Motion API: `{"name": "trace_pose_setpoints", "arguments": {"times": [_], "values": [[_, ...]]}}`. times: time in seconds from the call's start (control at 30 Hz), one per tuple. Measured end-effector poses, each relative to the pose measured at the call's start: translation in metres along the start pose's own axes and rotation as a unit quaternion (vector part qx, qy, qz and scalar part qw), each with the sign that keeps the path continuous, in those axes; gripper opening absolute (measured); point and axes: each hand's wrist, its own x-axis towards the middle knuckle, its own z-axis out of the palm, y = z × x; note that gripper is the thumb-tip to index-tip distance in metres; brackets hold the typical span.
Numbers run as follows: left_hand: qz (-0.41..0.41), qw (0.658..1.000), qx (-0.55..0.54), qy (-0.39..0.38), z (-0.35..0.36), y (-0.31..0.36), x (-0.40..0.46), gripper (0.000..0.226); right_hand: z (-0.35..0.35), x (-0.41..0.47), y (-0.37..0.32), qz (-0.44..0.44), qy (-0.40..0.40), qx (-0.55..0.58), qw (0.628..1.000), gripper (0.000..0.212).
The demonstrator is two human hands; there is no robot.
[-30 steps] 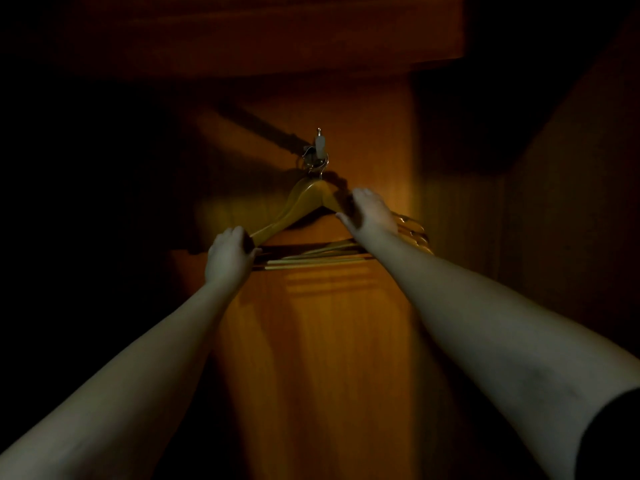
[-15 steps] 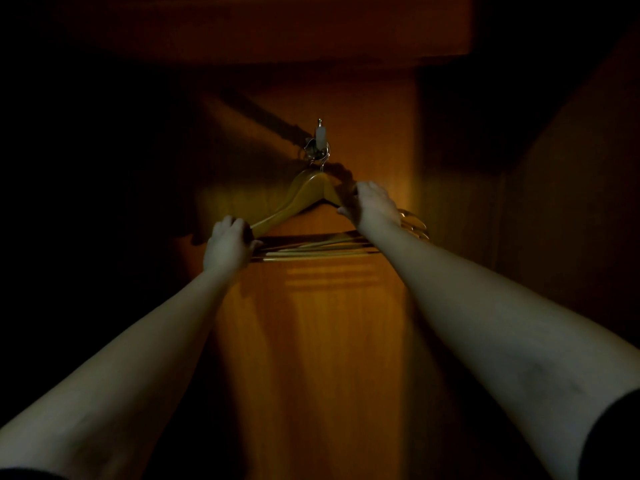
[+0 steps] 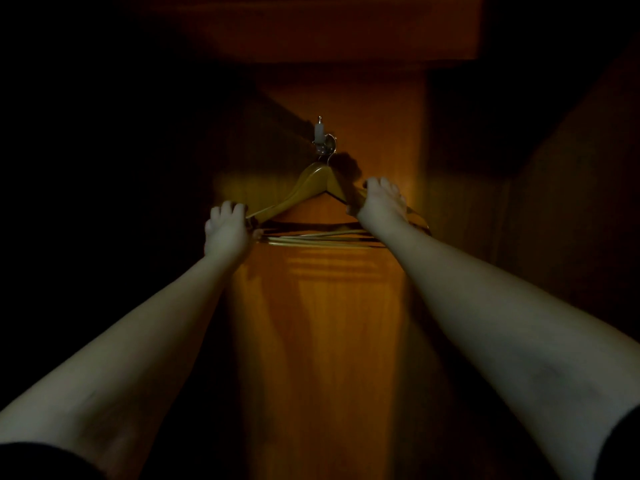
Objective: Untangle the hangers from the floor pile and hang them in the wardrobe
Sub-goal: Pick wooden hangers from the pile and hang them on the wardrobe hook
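Note:
Several wooden hangers [image 3: 313, 183] hang bunched together from the end of a metal rail fitting [image 3: 320, 135] inside a dim wooden wardrobe. Their lower bars [image 3: 318, 239] fan out slightly. My left hand [image 3: 225, 233] grips the left shoulder tips of the bunch. My right hand [image 3: 382, 199] rests over the right shoulders, fingers curled around them. Both arms reach up and forward. The hanger hooks sit at the rail fitting, partly in shadow.
The wardrobe's lit back panel [image 3: 322, 341] runs down the middle. A wooden shelf [image 3: 311, 26] sits close above the rail. The right side wall [image 3: 571, 220] is near my right arm. The left side is in darkness.
Both hands stay on the bunch of hangers; the bunch and my hands sit a little higher in view, and my left fingers have loosened slightly on the tips.

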Motion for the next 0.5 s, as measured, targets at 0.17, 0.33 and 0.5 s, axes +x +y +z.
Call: {"name": "trace_pose_setpoints", "arguments": {"times": [0.17,0.33,0.5], "values": [[0.001,1.000,-0.026,0.011,-0.010,0.007,-0.043,0.045,-0.011,-0.033,0.005,-0.034,0.021,0.017,0.999,0.045],[-0.007,0.989,-0.100,-0.112,-0.013,0.006,-0.088,0.028,-0.014,-0.082,0.008,-0.049,-0.066,0.070,0.994,0.033],[-0.015,0.966,-0.098,-0.241,-0.023,0.000,-0.131,0.023,-0.020,-0.141,0.009,-0.032,-0.222,0.052,0.973,0.031]]}}
